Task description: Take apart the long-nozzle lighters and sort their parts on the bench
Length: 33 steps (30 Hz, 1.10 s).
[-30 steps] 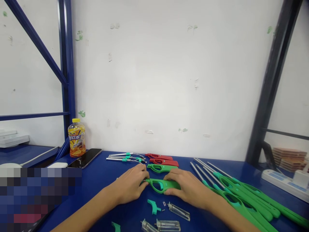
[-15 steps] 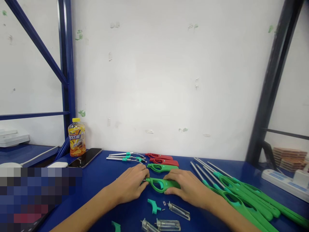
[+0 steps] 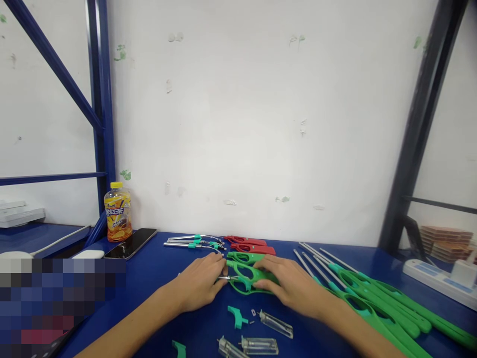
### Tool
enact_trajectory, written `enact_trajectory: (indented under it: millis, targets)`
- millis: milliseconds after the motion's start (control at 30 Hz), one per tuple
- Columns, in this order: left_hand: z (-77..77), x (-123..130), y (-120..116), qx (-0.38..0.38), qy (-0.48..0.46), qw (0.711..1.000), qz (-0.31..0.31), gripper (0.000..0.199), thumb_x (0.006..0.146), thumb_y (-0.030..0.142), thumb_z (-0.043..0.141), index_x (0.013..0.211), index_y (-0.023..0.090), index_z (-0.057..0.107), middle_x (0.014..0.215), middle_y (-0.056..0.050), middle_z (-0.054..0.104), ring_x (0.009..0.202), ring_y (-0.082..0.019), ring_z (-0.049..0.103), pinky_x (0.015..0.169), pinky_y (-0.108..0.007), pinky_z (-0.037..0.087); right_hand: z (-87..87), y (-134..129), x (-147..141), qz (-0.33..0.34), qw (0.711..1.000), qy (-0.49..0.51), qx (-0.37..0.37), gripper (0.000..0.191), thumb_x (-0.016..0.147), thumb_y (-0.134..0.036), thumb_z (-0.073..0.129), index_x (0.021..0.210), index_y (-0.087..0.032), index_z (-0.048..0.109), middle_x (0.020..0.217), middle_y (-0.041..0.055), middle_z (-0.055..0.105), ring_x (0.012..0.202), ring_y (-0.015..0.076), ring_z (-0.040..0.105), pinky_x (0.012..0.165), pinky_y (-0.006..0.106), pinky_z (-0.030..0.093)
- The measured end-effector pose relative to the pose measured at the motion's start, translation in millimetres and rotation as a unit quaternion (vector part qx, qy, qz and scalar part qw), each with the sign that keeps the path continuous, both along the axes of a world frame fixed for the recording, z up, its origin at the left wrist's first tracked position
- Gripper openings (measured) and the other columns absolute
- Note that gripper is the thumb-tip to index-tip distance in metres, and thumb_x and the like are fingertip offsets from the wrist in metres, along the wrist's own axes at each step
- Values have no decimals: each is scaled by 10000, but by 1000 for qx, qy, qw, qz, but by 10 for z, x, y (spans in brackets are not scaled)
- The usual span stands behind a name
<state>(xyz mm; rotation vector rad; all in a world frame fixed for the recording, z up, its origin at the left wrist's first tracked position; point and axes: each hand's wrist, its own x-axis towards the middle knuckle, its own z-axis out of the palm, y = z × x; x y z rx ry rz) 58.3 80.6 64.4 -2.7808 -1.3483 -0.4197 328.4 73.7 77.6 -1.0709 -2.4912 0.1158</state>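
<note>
Across the blue counter (image 3: 149,278), right of the split green casing (image 3: 259,274), green lighters (image 3: 400,318) lie fanned, seemingly set apart from loose parts. The right hand (image 3: 288,283) grips the casing's handle end, apparently steadying it; the left hand (image 3: 199,281) seems to pinch a metal tube (image 3: 229,277). Nearer than the casing, clear tanks (image 3: 260,346) and a teal trigger (image 3: 235,316) sit handy.

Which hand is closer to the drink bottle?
Left. The left hand is right of the bottle and nearer the camera; the right hand is farther right.
</note>
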Motion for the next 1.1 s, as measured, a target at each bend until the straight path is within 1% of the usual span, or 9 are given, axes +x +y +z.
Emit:
enact_trajectory:
  millis: [133,233,400,467,567,667,800,933,1100]
  targets:
    - [8,-10,6,-6,-9,1000,2,60,966,253,525,979,221,575,1042,-34,631,942,-220,603,765,-321,435,63,-1,19,-17,999,51,7,374,1021,-481,480,1257,-249,655,1232,71,701,1105,249,652,954,353,471]
    - [20,-7,0,-6,-5,1000,4,71,965,261,527,991,223,581,1046,-37,633,958,-227,601,772,-329,439,110,-19,18,-32,995,92,-5,393,1000,-524,501,1242,-265,672,1260,59,697,1127,252,643,975,362,466]
    - [27,2,-27,8,-9,1000,9,154,984,323,516,1081,224,583,1111,-54,636,1041,-251,594,828,-363,458,140,-48,-21,-21,984,161,-73,399,976,-544,533,1226,-263,667,1071,33,749,872,207,689,767,307,522]
    - [21,9,-34,14,-15,1000,5,174,987,325,507,1111,226,577,1140,-57,633,1084,-261,586,857,-378,466,140,-45,-32,-1,977,185,-101,392,986,-534,517,1232,-259,652,1017,30,749,860,205,694,741,297,520]
    - [14,25,-27,33,-23,999,8,213,991,307,484,1171,223,562,1174,-72,626,1132,-277,570,896,-403,470,135,-31,-34,13,968,213,-130,378,993,-521,509,1237,-258,630,1017,37,739,882,209,697,743,301,518]
    - [38,34,5,62,-43,996,45,256,1000,217,393,1202,213,549,1171,-91,629,1117,-276,578,909,-413,466,126,-21,-36,12,966,217,-138,373,958,-527,568,1201,-253,633,951,29,735,844,206,685,730,302,513]
    - [100,12,52,84,-84,988,101,357,944,68,328,1177,205,561,1079,-87,651,1023,-248,615,862,-385,466,121,-29,-50,13,968,198,-151,345,933,-516,612,1155,-252,640,872,10,735,775,189,669,706,293,504]
    - [90,-5,73,88,-85,987,101,317,935,65,348,1055,208,604,1034,-79,654,1001,-241,613,860,-369,462,121,-51,-59,12,972,177,-154,323,910,-495,651,1126,-255,661,872,9,733,807,189,668,713,288,503]
    - [39,-2,80,83,-92,988,92,312,944,80,350,1052,211,612,1011,-73,647,991,-245,607,854,-374,470,109,-58,-61,14,975,159,-156,391,830,-471,754,1155,-267,680,917,8,718,856,189,659,764,291,506]
